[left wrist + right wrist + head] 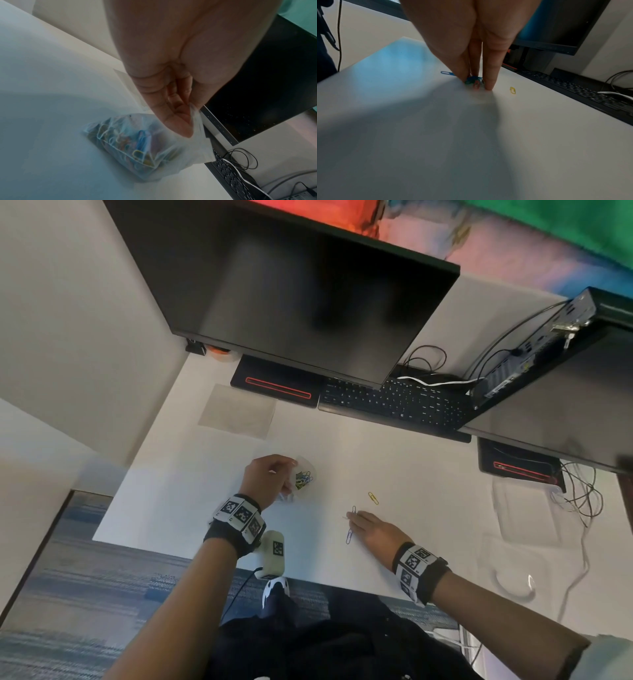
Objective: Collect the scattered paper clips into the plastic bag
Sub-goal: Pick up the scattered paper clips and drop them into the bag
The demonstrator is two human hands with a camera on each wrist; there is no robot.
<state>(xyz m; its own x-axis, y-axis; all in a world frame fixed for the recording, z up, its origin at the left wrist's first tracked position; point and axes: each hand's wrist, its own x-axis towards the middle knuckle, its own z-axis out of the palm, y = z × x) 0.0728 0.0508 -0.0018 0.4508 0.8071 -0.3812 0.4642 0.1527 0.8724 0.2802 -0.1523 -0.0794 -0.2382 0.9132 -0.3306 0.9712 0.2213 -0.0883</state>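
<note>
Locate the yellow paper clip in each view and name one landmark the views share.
Head: yellow clip lies on the desk, just beyond the right hand.
Left wrist: not in view.
Right wrist: yellow clip lies right of the fingertips.
Shared landmark: the black keyboard.
</note>
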